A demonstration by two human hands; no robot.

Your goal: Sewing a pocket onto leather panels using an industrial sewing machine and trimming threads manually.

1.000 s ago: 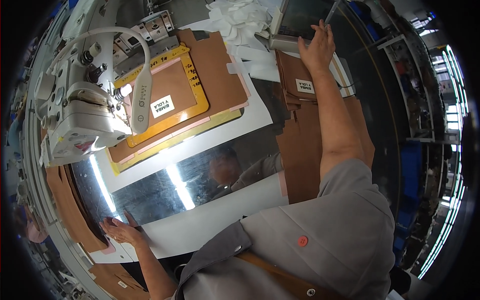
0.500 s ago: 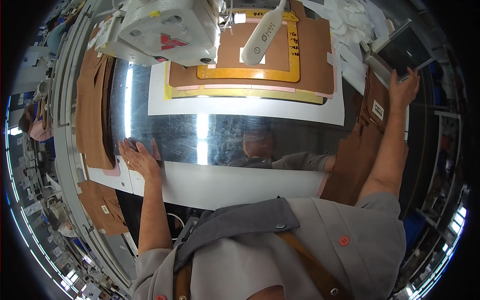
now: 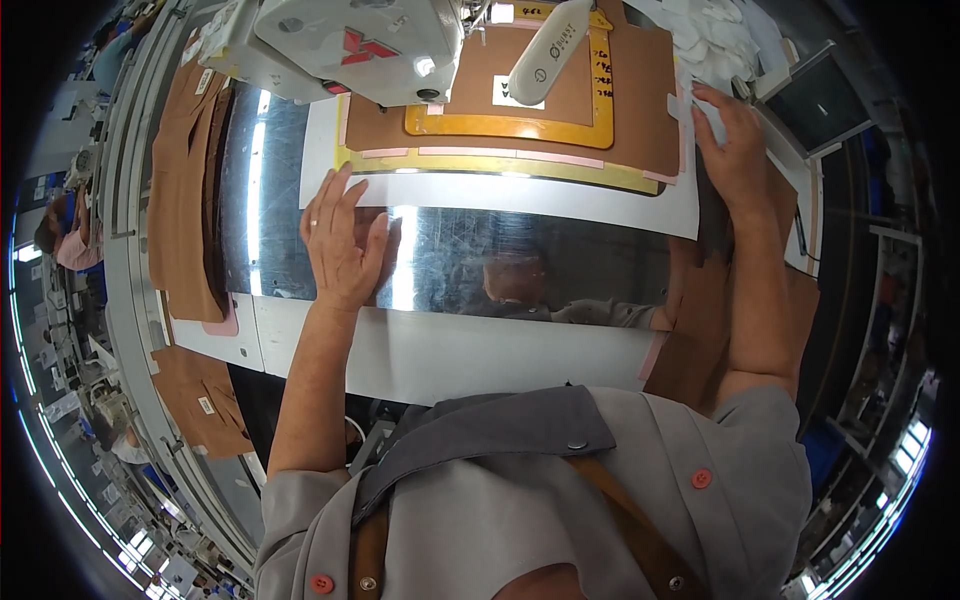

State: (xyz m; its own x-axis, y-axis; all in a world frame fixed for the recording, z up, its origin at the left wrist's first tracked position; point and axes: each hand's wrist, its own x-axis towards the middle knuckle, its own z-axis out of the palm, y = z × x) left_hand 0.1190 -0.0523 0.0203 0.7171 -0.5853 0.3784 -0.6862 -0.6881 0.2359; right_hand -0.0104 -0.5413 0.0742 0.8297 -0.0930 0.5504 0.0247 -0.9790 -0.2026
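Observation:
My left hand (image 3: 343, 245) is open, fingers spread, over the shiny metal plate (image 3: 460, 260); its fingertips reach the lower left part of a white sheet (image 3: 490, 195). At the sheet's right edge is my right hand (image 3: 735, 155), also open, thumb and forefinger apart beside a brown fabric panel (image 3: 645, 110). Whether those fingertips touch the sheet or the panel, I cannot tell. The panel lies on the sheet, with a yellow strip (image 3: 480, 165) and pink strips along its near edge. A yellow rectangular frame (image 3: 510, 130) rests on the panel.
A white sewing machine head (image 3: 360, 50) overhangs the back left. A pale elongated device (image 3: 548, 60) hangs over the frame. Brown fabric pieces (image 3: 180, 190) are stacked at the left, with more brown fabric (image 3: 700, 325) at the right. A small screen (image 3: 820, 100) stands near white scraps (image 3: 715, 40).
My left hand has moved right and away from me, from the plate's left end to the white sheet. My right hand has left the screen and come left to the sheet's right edge.

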